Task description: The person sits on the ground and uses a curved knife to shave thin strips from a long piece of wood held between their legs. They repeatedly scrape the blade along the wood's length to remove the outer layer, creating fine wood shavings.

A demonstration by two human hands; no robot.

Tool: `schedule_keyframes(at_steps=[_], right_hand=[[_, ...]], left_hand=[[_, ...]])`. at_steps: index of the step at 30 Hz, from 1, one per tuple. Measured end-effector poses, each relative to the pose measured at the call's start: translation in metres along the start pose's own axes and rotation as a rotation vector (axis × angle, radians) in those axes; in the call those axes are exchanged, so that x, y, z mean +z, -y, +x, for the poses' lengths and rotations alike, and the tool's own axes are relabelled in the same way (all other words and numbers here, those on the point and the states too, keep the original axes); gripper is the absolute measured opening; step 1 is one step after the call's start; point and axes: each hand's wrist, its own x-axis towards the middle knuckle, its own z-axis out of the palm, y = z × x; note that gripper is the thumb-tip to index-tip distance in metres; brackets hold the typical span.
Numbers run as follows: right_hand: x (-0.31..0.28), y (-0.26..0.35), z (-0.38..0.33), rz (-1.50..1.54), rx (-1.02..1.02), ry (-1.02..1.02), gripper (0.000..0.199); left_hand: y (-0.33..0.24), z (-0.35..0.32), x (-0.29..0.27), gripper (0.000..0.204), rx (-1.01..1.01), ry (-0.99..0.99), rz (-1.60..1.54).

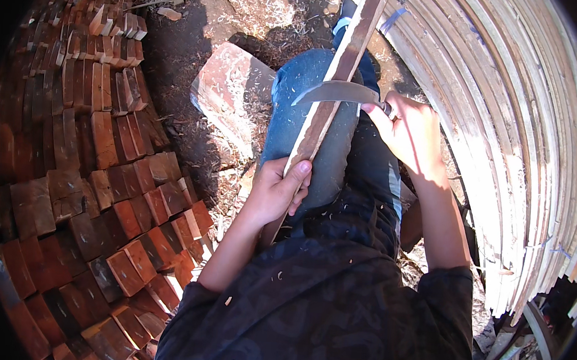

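A long wooden strip point(345, 63), dark brown along its face with pale edges, slants over my lap from the lower left to the upper right. My left hand point(283, 190) is closed around its lower part, thumb on top. In my right hand point(405, 131) is a knife with a curved, broad metal blade point(338, 93). The blade lies across the strip, well above my left hand, its tip pointing left. My right fingers wrap the handle, which is mostly hidden. Under the strip, a dark grey-blue pad point(330, 163) covers part of my jeans.
Stacked reddish-brown wood blocks point(104, 140) fill the left side. Bundled long pale strips point(499, 128), tied with blue cord, curve along the right. A flat reddish slab point(231, 86) lies on the ground ahead, with wood shavings around it. Another curved blade-like piece point(540, 335) sits at the lower right.
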Motion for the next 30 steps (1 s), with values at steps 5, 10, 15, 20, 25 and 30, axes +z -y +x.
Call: schedule_keyframes(at_steps=[5, 10, 15, 20, 25, 30], right_hand=[[-0.004, -0.009, 0.012, -0.096, -0.107, -0.038, 0.051], [-0.016, -0.049, 0.037, -0.182, 0.094, -0.144, 0.054], [-0.016, -0.047, 0.037, -0.178, 0.116, -0.057, 0.055], [-0.015, -0.012, 0.015, 0.047, 0.126, 0.092, 0.050], [-0.012, -0.011, 0.023, -0.024, 0.017, 0.051, 0.052], [-0.010, -0.035, 0.042, -0.200, 0.014, -0.029, 0.059]], left_hand=[[-0.001, -0.001, 0.001, 0.033, 0.001, -0.026, -0.035], [-0.001, -0.003, 0.002, 0.032, -0.004, -0.004, 0.003], [-0.002, -0.001, 0.001, 0.033, -0.007, -0.010, -0.007], [-0.001, -0.001, 0.000, 0.032, -0.007, -0.019, -0.017], [-0.003, -0.001, 0.002, 0.031, 0.015, -0.055, 0.078], [-0.001, -0.002, 0.006, 0.030, 0.033, -0.090, 0.131]])
